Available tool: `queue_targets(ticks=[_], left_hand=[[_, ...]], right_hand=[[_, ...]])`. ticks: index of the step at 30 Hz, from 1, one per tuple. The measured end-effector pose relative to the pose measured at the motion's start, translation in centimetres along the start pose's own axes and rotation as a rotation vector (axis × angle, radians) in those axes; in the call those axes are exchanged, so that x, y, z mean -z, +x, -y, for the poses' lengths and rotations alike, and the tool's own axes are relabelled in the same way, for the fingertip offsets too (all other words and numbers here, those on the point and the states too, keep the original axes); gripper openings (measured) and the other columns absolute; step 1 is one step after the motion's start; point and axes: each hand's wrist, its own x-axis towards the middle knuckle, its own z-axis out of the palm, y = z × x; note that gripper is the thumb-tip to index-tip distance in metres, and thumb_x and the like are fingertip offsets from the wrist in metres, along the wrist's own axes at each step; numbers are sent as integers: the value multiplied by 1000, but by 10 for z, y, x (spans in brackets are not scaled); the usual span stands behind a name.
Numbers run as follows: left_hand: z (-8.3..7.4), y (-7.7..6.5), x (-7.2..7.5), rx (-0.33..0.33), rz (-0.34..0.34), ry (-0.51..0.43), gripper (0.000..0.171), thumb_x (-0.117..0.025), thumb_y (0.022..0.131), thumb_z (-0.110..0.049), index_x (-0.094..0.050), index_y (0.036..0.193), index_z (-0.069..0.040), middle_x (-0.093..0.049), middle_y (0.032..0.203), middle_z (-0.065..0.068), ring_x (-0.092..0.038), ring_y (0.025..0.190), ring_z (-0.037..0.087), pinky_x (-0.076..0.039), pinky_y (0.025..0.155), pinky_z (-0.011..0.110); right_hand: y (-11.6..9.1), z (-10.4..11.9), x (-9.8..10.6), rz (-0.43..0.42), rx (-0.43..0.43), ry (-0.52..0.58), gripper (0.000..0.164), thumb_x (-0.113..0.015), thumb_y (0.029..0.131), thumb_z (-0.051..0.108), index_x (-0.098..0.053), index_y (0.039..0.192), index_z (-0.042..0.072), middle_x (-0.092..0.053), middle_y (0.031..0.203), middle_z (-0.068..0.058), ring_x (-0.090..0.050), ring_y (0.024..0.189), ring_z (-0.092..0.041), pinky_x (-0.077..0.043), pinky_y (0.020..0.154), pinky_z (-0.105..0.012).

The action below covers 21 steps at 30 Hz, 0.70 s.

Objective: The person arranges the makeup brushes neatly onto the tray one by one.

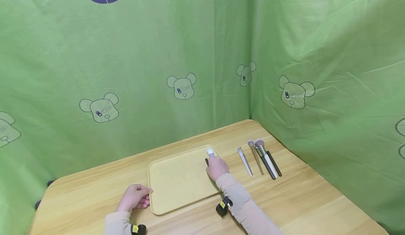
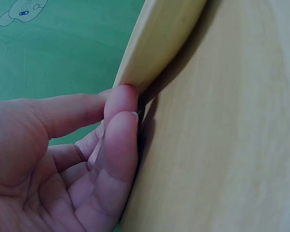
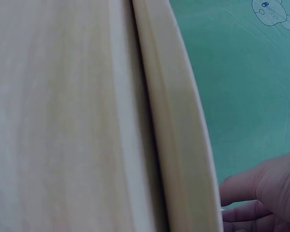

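A pale yellow tray (image 1: 180, 178) lies on the wooden table. At its left rim, my left hand (image 1: 134, 197) pinches the edge between thumb and fingers; the left wrist view shows the fingertips (image 2: 121, 140) at the tray rim (image 2: 159, 43). Over the tray's right end, my right hand (image 1: 218, 168) holds a makeup brush (image 1: 210, 151) with white bristles and a bluish section below them. A short dark piece (image 1: 207, 162) shows beside those fingers; its kind is unclear. In the right wrist view the tray's side (image 3: 176, 111) hides most of my right hand (image 3: 270, 193).
Right of the tray, several makeup brushes (image 1: 265, 157) lie side by side on the table (image 1: 303, 193), bristles toward the back. Two slim brushes (image 1: 245, 162) lie nearer the tray. Green curtains (image 1: 142, 70) with bear prints stand behind the table and along its right side.
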Motion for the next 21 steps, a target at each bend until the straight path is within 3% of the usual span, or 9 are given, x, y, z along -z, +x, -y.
queue_targets(ticks=[12,21], left_hand=[[-2,0,0,9,-19,3,22,-60,82,-18,-57,87,3,-60,63,6,-57,52,13,-54,51,26],[-1,1,0,15,-5,2,21,-60,82,-18,-57,87,2,-60,63,6,-57,52,12,-54,52,26]], right_hand=[[2,0,0,28,-32,20,5,-63,69,10,-62,70,5,-65,70,-14,-59,55,-26,-44,41,-34],[2,1,5,28,-27,27,12,-67,71,15,-61,71,5,-65,70,-13,-57,53,-24,-44,42,-33]])
